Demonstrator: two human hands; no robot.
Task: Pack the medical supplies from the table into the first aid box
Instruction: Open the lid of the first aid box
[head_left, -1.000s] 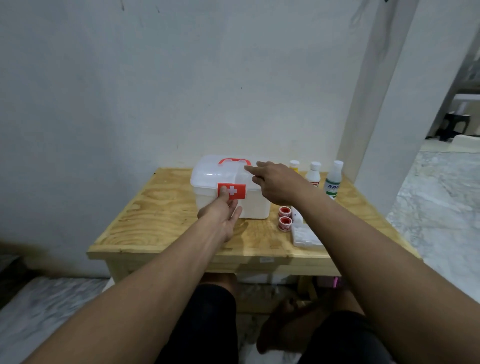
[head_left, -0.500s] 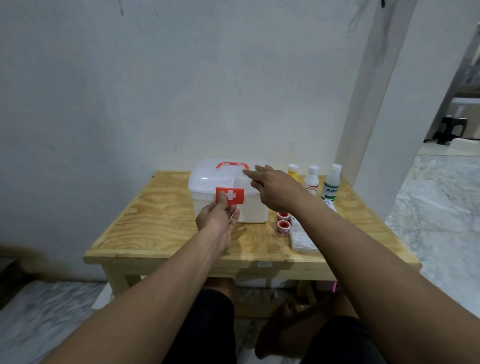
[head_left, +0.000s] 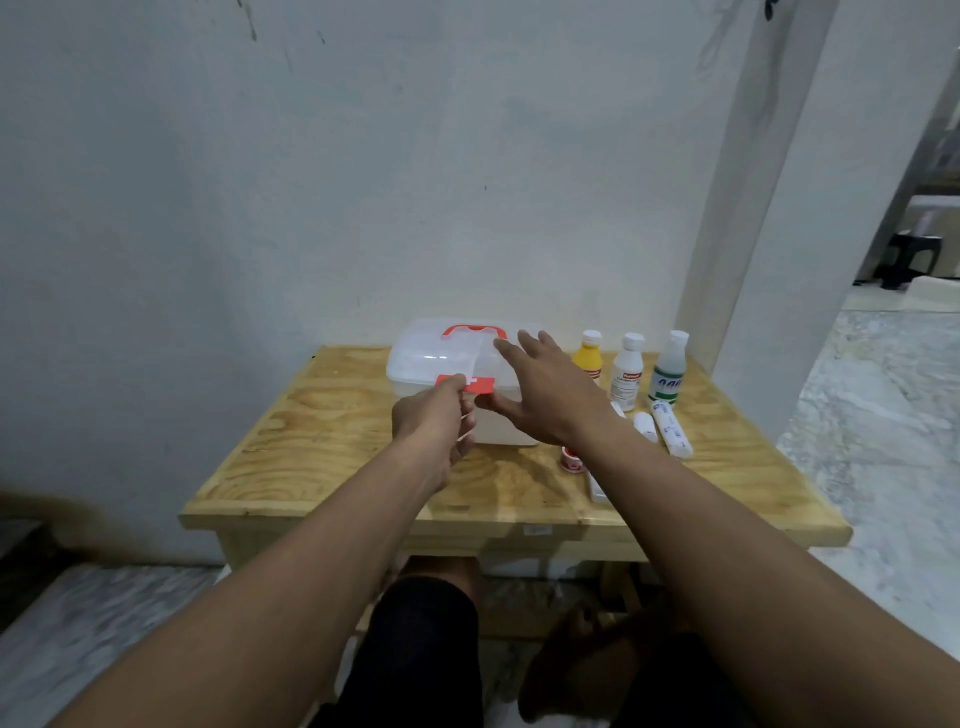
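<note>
A translucent white first aid box (head_left: 426, 358) with a red handle stands on the wooden table (head_left: 322, 441), lid down. My left hand (head_left: 436, 421) pinches the red latch with the white cross (head_left: 480, 384) on the box's front. My right hand (head_left: 545, 389) hovers spread over the lid's right part, thumb by the front. To the right stand a yellow bottle (head_left: 588, 358), a white bottle (head_left: 628, 371) and a clear bottle with a green label (head_left: 669, 371). Wrapped bandage rolls (head_left: 670, 428) and a red-and-white tape roll (head_left: 573, 461) lie near them.
A flat white packet (head_left: 597, 491) lies near the table's front edge, partly hidden by my right forearm. A white wall is behind the table and a white pillar (head_left: 779, 208) stands to the right. My knees are under the table front.
My left hand has risen from under the latch and now pinches it. My right hand has spread its fingers over the lid. The view has shifted a little.
</note>
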